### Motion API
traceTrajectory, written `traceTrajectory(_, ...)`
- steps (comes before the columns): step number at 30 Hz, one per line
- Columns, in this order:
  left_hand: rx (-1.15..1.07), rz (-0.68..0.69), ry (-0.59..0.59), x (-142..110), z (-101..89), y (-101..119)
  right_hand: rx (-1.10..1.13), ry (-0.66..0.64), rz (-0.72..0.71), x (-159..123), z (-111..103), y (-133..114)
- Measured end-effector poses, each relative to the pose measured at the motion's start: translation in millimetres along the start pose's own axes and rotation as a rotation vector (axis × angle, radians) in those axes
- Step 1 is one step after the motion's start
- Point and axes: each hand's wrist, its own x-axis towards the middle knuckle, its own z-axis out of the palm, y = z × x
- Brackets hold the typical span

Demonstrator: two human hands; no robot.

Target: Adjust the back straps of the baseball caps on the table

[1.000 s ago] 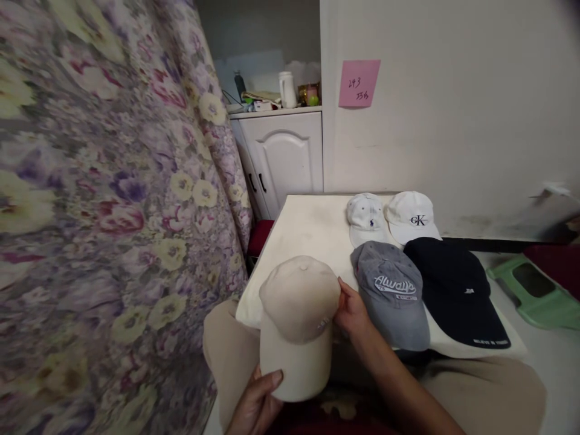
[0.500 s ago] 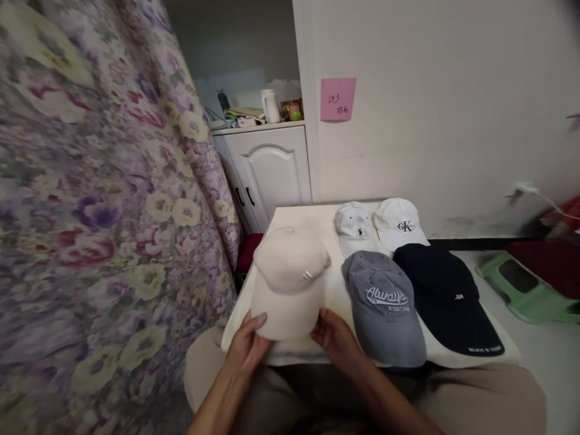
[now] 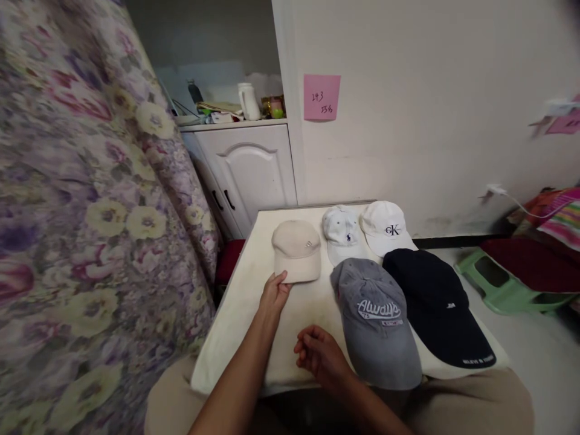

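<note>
A beige baseball cap sits at the far left part of the cream-covered table, brim toward me. My left hand grips the left corner of its brim, thumb on top. My right hand is over the table's front part, away from the cap, fingers loosely curled and holding nothing. To the right lie a grey cap with "Always" lettering and a navy cap. Behind them are a pale cap with a small dark emblem and a white cap marked CK.
A floral curtain hangs along the left. Beyond the table stand a white cabinet and a wall with a pink note. At right is a green stool with a dark red top. A white jug stands on the cabinet.
The beige cap has moved away from me, from above the table's near edge to its far left. My right hand has let go of it and drawn back; my left still grips the brim.
</note>
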Motion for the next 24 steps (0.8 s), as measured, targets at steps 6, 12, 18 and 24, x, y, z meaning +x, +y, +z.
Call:
traceTrajectory(6, 0.024, -0.026, 0.047, -21, -10.4, -2, -0.016, -0.005, -0.001, -1, 0, -1)
traceTrajectory(12, 0.070, -0.055, 0.133, -31, -10.7, -2, -0.032, -0.009, 0.000, -2, -1, -1)
traceTrajectory(18, 0.152, -0.103, 0.210, -42, -18.2, 2, -0.039, -0.017, 0.012, -4, -1, -3)
traceTrajectory(24, 0.203, -0.093, 0.268, -44, -19.8, 3, -0.054, -0.023, 0.026, -2, -2, -2)
